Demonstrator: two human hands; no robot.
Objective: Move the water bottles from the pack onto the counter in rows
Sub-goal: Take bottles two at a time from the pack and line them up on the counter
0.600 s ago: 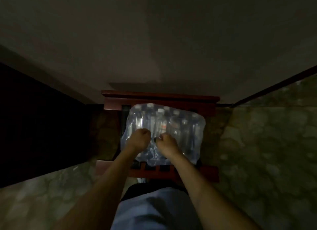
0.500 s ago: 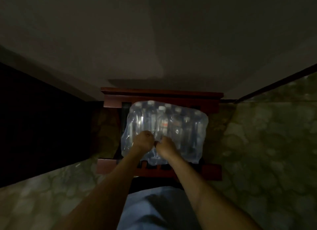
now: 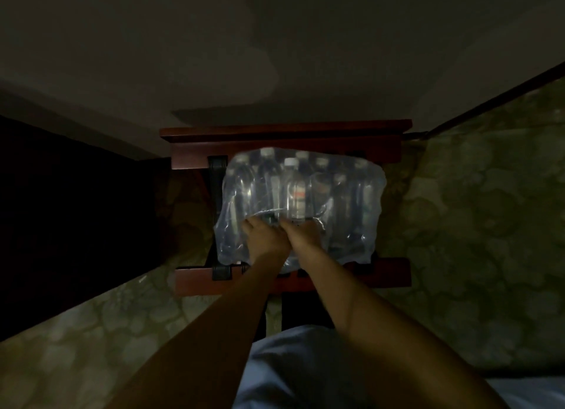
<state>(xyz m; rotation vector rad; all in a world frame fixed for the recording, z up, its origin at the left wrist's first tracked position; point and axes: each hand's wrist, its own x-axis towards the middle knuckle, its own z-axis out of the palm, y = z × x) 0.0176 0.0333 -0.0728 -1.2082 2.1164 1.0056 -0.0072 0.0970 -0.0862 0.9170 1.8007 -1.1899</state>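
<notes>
A shrink-wrapped pack of water bottles [image 3: 342, 201] lies on a dark red wooden rack [image 3: 284, 133] in dim light. Several white caps show along its far edge, and one clear bottle [image 3: 295, 191] with a red label stands out near the middle. My left hand [image 3: 263, 239] and my right hand [image 3: 302, 233] rest side by side on the pack's near top, fingers curled into the plastic wrap. The wrap looks puckered between the two hands. No counter is visible.
The rack has black straps [image 3: 217, 170] at its left side and stands against a plain wall [image 3: 275, 57]. Patterned green carpet [image 3: 474, 225] spreads right and lower left. A dark piece of furniture [image 3: 61, 210] fills the left. My light blue clothing [image 3: 290, 372] shows at the bottom.
Both hands have slid a little farther up the pack and drawn closer together, bunching the wrap. The view has shifted slightly.
</notes>
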